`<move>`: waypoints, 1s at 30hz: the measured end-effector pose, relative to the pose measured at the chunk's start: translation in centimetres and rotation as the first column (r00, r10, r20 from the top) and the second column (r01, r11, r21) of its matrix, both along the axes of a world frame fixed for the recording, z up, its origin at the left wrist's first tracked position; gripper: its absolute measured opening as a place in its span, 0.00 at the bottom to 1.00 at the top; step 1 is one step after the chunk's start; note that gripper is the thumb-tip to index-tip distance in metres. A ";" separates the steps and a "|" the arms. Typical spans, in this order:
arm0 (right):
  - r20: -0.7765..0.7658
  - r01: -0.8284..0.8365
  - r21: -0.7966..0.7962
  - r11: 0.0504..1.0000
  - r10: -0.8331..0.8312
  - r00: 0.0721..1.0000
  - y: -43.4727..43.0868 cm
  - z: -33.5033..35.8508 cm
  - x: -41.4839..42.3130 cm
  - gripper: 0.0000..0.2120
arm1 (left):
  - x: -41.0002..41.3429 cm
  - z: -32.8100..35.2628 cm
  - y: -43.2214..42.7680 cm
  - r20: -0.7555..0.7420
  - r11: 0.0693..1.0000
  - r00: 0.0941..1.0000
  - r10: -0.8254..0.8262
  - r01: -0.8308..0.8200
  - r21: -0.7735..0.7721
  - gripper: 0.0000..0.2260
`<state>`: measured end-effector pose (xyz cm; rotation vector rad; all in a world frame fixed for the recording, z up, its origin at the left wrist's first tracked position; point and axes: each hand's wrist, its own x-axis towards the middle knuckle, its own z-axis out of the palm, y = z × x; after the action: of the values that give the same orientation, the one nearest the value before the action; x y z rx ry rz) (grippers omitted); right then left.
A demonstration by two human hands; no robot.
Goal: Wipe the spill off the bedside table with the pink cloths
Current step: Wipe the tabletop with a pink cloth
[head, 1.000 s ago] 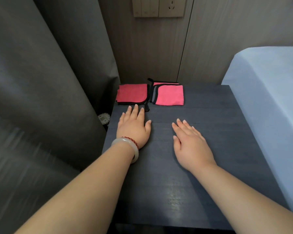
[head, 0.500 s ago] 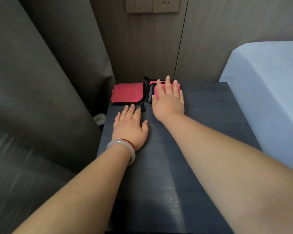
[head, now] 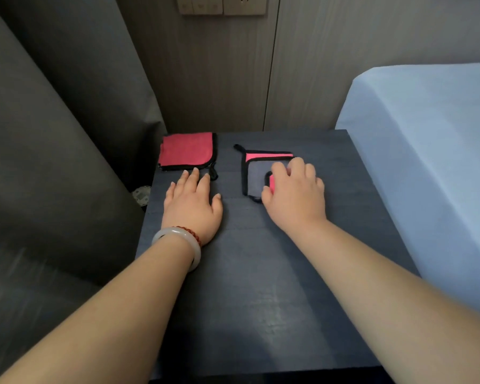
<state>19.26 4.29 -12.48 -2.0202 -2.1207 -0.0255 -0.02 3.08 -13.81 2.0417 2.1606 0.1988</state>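
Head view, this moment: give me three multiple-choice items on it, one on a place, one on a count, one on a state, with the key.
1. Where does the darker pink cloth lie?
A. at the back left of the bedside table
B. on the bed
C. at the table's front edge

2. How many cloths lie on the table?
A. one
B. two
C. four

3. What is the right hand doing?
A. lying flat on bare table
B. gripping the pink-and-grey cloth with curled fingers
C. hanging in the air above the bed

Key: 1 A, it sits at the far left corner by the curtain, just beyond the left hand. 2 B, one at the back left, one under the right hand. 3 B, its fingers curl over the cloth's folded pink corner.
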 end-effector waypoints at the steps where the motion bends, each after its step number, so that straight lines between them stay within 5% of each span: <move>1: -0.023 -0.022 -0.022 1.000 0.021 1.000 0.2 -0.3 -0.4 0.21 | 0.0 0.0 -0.1 0.002 1.000 1.000 0.003 -0.003 0.003 0.27; 5: 0.024 -0.016 -0.290 0.957 0.023 0.999 2.8 -1.5 -2.6 0.30 | 0.1 -0.2 0.1 0.001 1.000 1.000 0.002 -0.002 0.020 0.27; 13: 0.040 -0.288 -0.239 0.927 0.306 0.951 6.9 -1.3 -4.0 0.28 | -0.1 -0.6 0.3 -0.006 1.000 1.000 0.003 -0.003 0.031 0.27; 17: 0.019 -0.197 -0.269 0.943 0.210 0.977 8.2 -1.8 -3.1 0.27 | -0.1 -0.5 0.3 0.005 0.999 1.000 0.003 -0.003 0.036 0.27; 24: 0.099 0.282 -0.360 0.889 -0.265 0.959 10.8 -1.1 3.9 0.28 | 0.1 -0.4 0.1 0.043 0.998 0.999 -0.025 0.022 0.055 0.26; 26: 0.071 0.200 -0.359 0.912 -0.187 0.980 10.2 -0.9 1.1 0.27 | 0.2 -0.4 0.0 0.055 0.997 0.998 -0.043 0.039 0.069 0.26; 30: 0.018 -0.270 -0.299 0.915 0.288 0.957 7.9 -1.2 -6.1 0.25 | 0.0 -0.6 0.1 0.047 0.996 0.997 -0.055 0.051 0.075 0.26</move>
<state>13.20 12.24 -13.66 -1.8565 -2.5651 0.2935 0.00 3.17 -14.37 2.1076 2.0971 0.3231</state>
